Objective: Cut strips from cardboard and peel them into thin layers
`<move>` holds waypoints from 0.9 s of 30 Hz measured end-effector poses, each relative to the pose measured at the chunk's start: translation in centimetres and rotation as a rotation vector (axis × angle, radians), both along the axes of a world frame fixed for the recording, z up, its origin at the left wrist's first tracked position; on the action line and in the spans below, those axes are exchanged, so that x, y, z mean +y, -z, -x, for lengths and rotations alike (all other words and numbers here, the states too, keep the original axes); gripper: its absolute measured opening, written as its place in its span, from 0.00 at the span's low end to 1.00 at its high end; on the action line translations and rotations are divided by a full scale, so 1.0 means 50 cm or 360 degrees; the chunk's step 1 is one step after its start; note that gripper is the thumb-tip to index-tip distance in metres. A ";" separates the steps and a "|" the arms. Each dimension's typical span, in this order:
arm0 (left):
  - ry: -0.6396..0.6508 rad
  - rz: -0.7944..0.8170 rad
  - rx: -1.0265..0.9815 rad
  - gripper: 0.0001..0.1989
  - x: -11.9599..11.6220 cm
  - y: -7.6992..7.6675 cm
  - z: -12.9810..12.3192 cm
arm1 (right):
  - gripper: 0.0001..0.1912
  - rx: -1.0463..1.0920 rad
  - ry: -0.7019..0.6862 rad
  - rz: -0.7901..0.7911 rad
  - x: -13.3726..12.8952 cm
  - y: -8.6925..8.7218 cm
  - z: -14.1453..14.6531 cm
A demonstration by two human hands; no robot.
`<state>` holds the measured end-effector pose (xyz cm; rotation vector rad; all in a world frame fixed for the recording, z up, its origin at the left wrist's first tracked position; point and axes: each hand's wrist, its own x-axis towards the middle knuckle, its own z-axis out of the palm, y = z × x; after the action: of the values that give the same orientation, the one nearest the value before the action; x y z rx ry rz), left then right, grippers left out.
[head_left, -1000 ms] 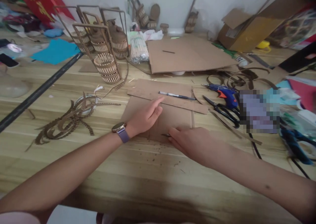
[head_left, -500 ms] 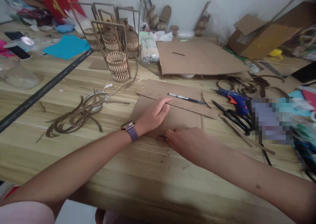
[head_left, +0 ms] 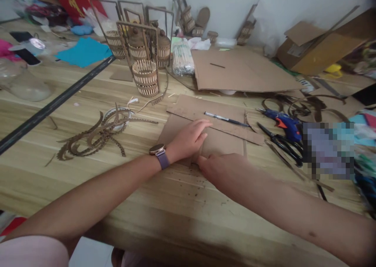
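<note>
My left hand (head_left: 188, 139), with a watch (head_left: 158, 151) on the wrist, lies on a sheet of brown cardboard (head_left: 226, 145). Its fingers are stretched forward and the thumb stands a little apart. At the sheet's near edge my right hand (head_left: 219, 167) is closed, fingers curled and thumb side low against the cardboard. A small dark tip shows by its fingers, but what it holds is mostly hidden. A cardboard strip (head_left: 246, 134) crosses the sheet just beyond my hands, and a pen (head_left: 226, 118) rests on it. Brown crumbs are scattered below the sheet.
Scissors (head_left: 282, 141) and a blue glue gun (head_left: 283, 122) lie to the right. Curled cardboard strips (head_left: 85, 139) are piled on the left. Small slatted baskets (head_left: 146, 79) with tall handles stand behind, near a large cardboard sheet (head_left: 243, 71). A long black bar (head_left: 55, 104) crosses the left side.
The whole view has shifted slightly. My left thumb has moved a little away from the fingers. My right hand stays at the near edge, and the metallic tip beside it shows less.
</note>
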<state>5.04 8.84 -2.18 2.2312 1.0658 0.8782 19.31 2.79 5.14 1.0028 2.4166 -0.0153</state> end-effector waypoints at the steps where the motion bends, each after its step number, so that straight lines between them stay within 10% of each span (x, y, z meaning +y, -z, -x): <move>1: 0.0030 -0.0008 0.0087 0.19 0.001 0.000 -0.002 | 0.22 -0.0008 0.0003 0.0003 0.001 0.000 0.000; 8: 0.0191 -0.0120 0.0620 0.21 -0.002 -0.005 -0.017 | 0.24 -0.0050 0.0035 0.0019 0.001 0.010 -0.015; 27: 0.0236 -0.0238 0.0625 0.17 -0.010 -0.002 -0.009 | 0.20 -0.0041 0.0091 -0.0021 -0.026 0.032 -0.161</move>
<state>5.49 8.36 -2.09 2.6424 1.0091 0.4798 27.35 1.51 3.52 1.0712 2.3674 -0.0066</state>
